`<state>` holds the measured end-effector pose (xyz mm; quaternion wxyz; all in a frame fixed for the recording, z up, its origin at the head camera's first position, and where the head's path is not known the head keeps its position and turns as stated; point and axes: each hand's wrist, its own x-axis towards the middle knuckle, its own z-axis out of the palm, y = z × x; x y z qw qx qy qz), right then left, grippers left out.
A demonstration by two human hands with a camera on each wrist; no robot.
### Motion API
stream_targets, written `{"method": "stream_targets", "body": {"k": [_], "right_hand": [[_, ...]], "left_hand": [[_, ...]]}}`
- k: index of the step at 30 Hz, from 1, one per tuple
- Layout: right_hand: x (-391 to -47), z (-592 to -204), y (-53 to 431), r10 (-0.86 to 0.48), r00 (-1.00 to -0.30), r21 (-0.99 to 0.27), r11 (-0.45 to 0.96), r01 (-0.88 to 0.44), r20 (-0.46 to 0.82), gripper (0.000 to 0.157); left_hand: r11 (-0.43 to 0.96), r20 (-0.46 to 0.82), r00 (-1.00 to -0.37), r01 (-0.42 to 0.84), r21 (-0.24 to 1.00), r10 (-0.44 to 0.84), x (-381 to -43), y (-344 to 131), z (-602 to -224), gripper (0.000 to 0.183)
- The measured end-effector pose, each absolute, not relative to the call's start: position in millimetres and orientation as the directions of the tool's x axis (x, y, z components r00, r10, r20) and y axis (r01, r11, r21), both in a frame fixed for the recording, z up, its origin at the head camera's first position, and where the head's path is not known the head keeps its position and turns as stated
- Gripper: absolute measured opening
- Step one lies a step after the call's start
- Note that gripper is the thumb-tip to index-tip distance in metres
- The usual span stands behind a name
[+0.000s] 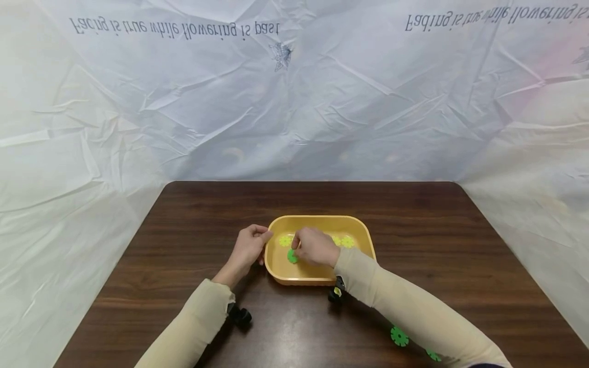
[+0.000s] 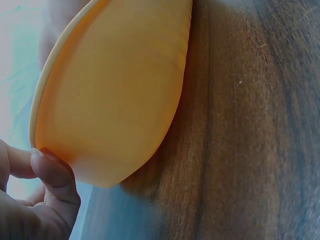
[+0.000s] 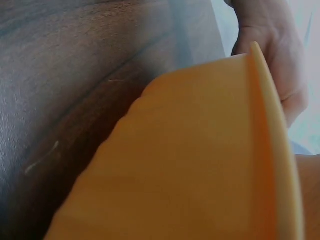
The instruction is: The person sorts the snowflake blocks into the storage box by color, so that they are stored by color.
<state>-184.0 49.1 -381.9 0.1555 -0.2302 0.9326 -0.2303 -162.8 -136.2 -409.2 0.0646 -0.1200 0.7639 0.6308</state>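
Observation:
At the left end of a yellow plastic tray (image 1: 317, 222), my left hand (image 1: 250, 246) pinches the rim between thumb and fingers. The left wrist view shows the thumb (image 2: 52, 170) right at the edge of the tray wall (image 2: 115, 90). My right hand (image 1: 317, 246) reaches into the tray with its fingers curled, pinching a green flower-shaped disc (image 1: 292, 256) at the fingertips. Yellow flower-shaped discs lie on the tray floor, one on the left (image 1: 285, 240) and others on the right (image 1: 347, 242). In the right wrist view, the tray wall (image 3: 190, 150) hides most of the right hand.
A green disc (image 1: 399, 336) lies on the dark wood table (image 1: 221, 204) near the right forearm, and another green disc (image 1: 432, 354) is partly under the sleeve. A printed white sheet (image 1: 294, 112) hangs behind the table.

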Motion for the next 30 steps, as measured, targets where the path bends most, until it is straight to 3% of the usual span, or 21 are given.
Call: {"method": "stream_targets", "body": {"k": [16,20,26,30], "right_hand": [[-182,-390,45,-0.565,-0.81,-0.577,0.719,-0.388,-0.159,0.011],[-177,-390,46,-0.634,-0.764,-0.567,0.676,-0.472,-0.12,0.012],[-167,-388,46,-0.752,-0.655,-0.433,0.618,-0.656,-0.08,0.021],[-164,-386,45,-0.772,-0.628,-0.412,0.604,-0.682,-0.092,0.029]], "left_hand": [[0.17,-0.247,-0.963,-0.262,0.95,-0.107,-162,-135,-409,0.026],[0.173,-0.247,-0.964,-0.261,0.95,-0.1,-162,-135,-409,0.026],[0.174,-0.25,-0.963,-0.265,0.948,-0.099,-162,-136,-409,0.025],[0.173,-0.247,-0.964,-0.261,0.95,-0.099,-162,-136,-409,0.025]]}}
